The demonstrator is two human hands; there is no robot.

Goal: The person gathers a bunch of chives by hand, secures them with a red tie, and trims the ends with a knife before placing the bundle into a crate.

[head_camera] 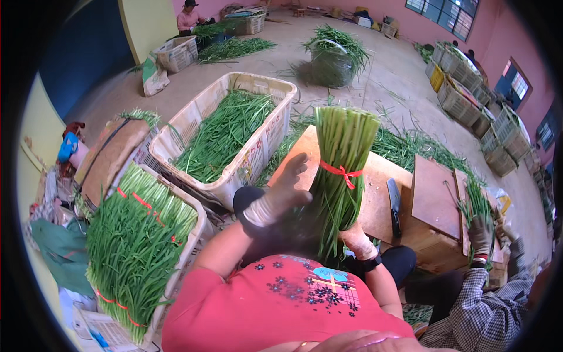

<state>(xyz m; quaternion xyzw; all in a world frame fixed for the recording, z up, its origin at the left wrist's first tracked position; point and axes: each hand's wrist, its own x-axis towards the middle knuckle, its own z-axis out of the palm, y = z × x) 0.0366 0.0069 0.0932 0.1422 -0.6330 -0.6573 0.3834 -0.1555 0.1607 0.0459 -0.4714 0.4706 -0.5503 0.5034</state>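
A thick bundle of green garlic chives (341, 171) stands upright before my chest, its cut stem ends up and leaves hanging down. A red tie (342, 173) is knotted around its middle. My gloved right hand (357, 242) grips the leafy lower part from the right, with its fingers partly hidden. Left of the bundle, my gloved left hand (283, 191) is apart from it, fingers spread and holding nothing. Behind the bundle lies a wooden board (378, 211). A knife with a black handle (394, 207) rests on it, blade pointing away.
At left, a plastic crate (200, 220) holds red-tied bundles; another crate (286, 94) holds loose chives. A filled bucket (332, 66) stands on the floor. At right, a co-worker's gloved hand (480, 235) touches chives beside a wooden box (435, 237). Crates (462, 105) are stacked farther off.
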